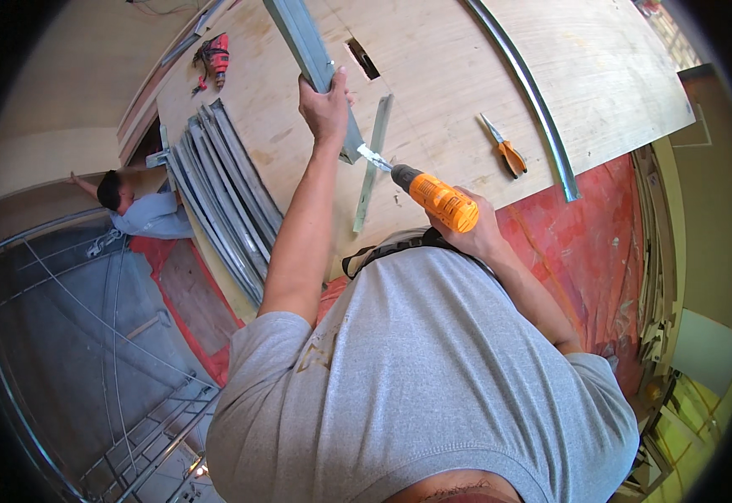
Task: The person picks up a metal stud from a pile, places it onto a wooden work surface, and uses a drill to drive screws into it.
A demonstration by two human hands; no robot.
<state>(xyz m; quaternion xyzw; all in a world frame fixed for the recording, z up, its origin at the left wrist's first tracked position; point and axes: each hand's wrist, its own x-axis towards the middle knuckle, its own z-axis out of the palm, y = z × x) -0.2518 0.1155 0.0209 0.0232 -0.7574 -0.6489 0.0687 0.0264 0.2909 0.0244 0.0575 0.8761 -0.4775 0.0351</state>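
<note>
My left hand (325, 109) is wrapped round a long grey metal channel (297, 35) above the wooden tabletop, its near end slanting toward me. In my right hand (481, 233) is an orange and black power drill (437, 198), its grip mostly hidden by the body of the tool. The drill's silvery front end reaches the near end of the channel; whether the tip touches the metal I cannot tell. Beneath them lies a short flat metal strip (372, 172). To the right rest snips with orange handles (510, 156).
Several curved metal channels (227, 184) are stacked left on the wooden tabletop (433, 92). A red drill (217, 59) lies far left, near a rectangular slot (363, 60). A long curved strip (533, 92) crosses the right. Another person (144, 210) works beside metal scaffolding (135, 482) at left.
</note>
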